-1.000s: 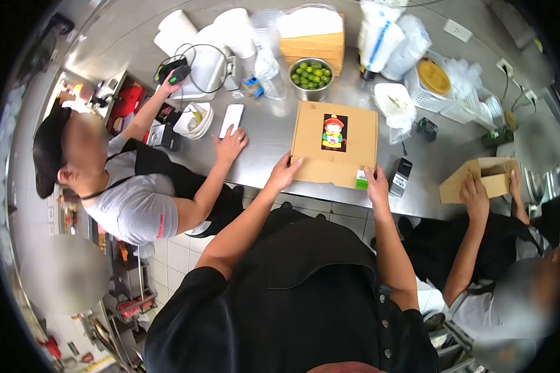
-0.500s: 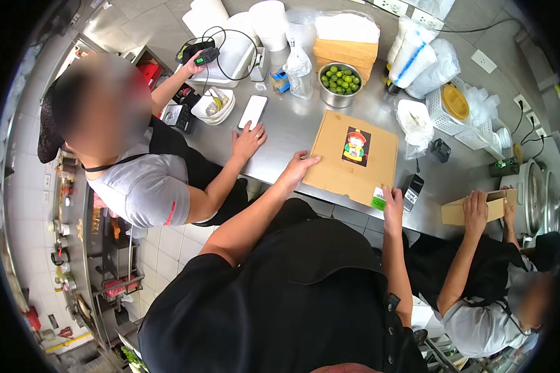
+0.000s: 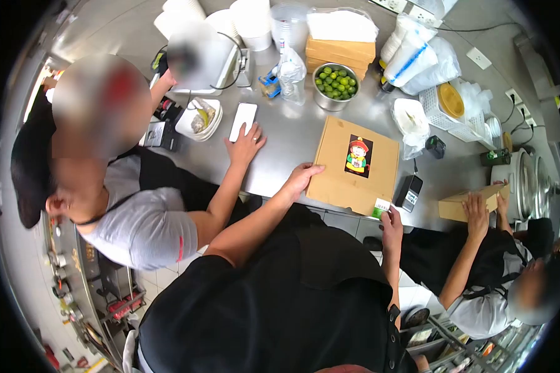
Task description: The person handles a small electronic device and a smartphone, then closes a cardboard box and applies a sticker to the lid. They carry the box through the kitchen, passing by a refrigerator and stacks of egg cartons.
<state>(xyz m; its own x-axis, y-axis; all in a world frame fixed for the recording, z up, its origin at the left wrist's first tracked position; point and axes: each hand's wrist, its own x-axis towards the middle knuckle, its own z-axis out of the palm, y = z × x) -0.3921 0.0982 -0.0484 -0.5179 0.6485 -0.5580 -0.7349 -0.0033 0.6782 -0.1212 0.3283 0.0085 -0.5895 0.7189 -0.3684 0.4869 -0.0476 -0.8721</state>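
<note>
A flat brown cardboard box [image 3: 336,174] lies near the front edge of the steel counter, with a cartoon sticker [image 3: 358,156] on its lid. My left hand [image 3: 303,180] grips the box's left edge, thumb on top. At the front right corner, my right hand [image 3: 391,227] pinches a white and green label [image 3: 381,208]. Behind the box stands a metal bowl of limes [image 3: 336,87]. A black handheld device [image 3: 409,193] is just right of the box.
At left, a co-worker's hand [image 3: 246,144] touches a white phone [image 3: 243,122]. Another co-worker at right holds a small cardboard box [image 3: 454,207]. Plastic bags, stacked containers, a white basket [image 3: 438,115] and white bowls [image 3: 199,118] stand on the steel counter.
The view has shifted slightly. The left co-worker has leaned in, with a hand still by the phone. The label now stands up a little from the box corner by my right hand.
</note>
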